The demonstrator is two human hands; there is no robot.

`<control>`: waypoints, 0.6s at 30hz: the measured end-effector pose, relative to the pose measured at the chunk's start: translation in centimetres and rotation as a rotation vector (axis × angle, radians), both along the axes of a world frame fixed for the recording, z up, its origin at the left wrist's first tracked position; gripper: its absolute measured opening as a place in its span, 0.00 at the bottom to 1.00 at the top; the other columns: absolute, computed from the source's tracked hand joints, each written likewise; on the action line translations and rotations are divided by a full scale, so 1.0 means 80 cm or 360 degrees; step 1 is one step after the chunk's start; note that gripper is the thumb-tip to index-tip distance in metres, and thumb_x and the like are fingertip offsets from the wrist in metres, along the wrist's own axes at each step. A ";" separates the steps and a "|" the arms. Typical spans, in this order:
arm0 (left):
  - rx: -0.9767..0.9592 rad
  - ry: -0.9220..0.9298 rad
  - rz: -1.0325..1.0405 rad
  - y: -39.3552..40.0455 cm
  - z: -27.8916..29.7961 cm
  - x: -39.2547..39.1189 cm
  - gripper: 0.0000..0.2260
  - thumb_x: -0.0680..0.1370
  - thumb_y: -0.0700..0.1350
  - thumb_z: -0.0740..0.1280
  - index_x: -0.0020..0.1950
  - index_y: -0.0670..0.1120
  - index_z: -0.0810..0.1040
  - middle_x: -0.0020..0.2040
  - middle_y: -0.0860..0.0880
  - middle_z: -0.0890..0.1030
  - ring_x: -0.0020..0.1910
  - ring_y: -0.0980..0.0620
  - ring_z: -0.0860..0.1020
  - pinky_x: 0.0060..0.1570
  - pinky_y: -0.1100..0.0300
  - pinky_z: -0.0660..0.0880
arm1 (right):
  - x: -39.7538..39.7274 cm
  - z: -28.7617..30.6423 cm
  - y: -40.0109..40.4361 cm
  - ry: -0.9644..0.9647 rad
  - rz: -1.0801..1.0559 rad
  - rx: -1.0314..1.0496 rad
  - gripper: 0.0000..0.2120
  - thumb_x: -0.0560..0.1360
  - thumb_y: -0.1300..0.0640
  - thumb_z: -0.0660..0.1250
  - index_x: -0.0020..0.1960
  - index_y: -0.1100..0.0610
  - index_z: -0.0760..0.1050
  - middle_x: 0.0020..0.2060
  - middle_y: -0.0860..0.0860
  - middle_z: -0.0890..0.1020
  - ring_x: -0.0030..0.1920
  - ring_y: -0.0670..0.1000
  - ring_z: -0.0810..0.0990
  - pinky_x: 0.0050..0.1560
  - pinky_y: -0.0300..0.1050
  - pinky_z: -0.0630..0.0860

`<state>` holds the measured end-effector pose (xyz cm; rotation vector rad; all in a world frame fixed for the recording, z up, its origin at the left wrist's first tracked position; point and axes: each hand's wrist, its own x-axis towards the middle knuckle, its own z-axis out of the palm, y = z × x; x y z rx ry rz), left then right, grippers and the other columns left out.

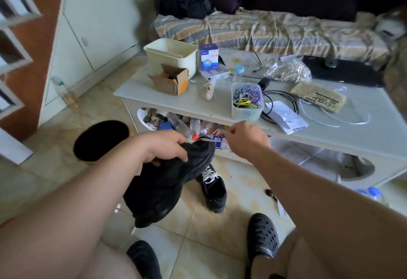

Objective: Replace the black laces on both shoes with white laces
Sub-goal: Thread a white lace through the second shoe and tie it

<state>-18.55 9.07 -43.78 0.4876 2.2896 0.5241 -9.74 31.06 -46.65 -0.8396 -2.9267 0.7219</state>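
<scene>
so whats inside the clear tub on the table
The clear tub holds a tangle of coloured wires: purple, grey, yellow, green. Anything beneath the tangle is hidden.

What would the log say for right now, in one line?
left hand: grips held shoe | right hand: pinches white lace, pulling it taut | floor shoe: white laces in | stage: lacing second shoe

Our forearms: bare, no sleeves, watch or rings showing. Our legs: bare at the knees. Our feet: black perforated clogs [263, 235], the pair nearest the black shoe [214, 188] on the floor.
</scene>
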 end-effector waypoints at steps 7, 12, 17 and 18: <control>-0.0492 0.0047 -0.0611 -0.019 0.025 0.002 0.13 0.74 0.47 0.77 0.52 0.66 0.85 0.46 0.57 0.87 0.45 0.52 0.86 0.42 0.53 0.84 | 0.011 0.017 0.045 0.0219 -0.0242 0.0184 0.12 0.79 0.47 0.61 0.44 0.48 0.81 0.34 0.45 0.78 0.38 0.54 0.76 0.50 0.51 0.74; -0.0075 -0.0008 -0.0394 -0.031 0.023 -0.011 0.11 0.76 0.43 0.75 0.47 0.62 0.87 0.44 0.52 0.88 0.46 0.46 0.87 0.51 0.45 0.83 | 0.007 0.000 0.024 0.0238 -0.0133 -0.0540 0.14 0.80 0.46 0.67 0.46 0.55 0.84 0.33 0.53 0.81 0.34 0.53 0.75 0.35 0.44 0.72; 0.0677 0.0238 0.0302 -0.009 -0.002 -0.012 0.08 0.72 0.44 0.75 0.50 0.55 0.86 0.45 0.49 0.88 0.49 0.44 0.86 0.59 0.42 0.82 | 0.004 0.018 -0.034 0.0409 0.0143 -0.0939 0.11 0.81 0.50 0.70 0.46 0.57 0.84 0.28 0.48 0.71 0.29 0.47 0.65 0.34 0.43 0.65; 0.0848 0.0228 0.0472 0.000 -0.005 -0.009 0.11 0.70 0.44 0.75 0.51 0.57 0.86 0.45 0.49 0.88 0.49 0.43 0.86 0.58 0.43 0.82 | 0.005 0.022 -0.045 0.0476 0.0185 -0.1030 0.11 0.80 0.50 0.70 0.46 0.57 0.84 0.28 0.47 0.72 0.29 0.46 0.66 0.36 0.43 0.67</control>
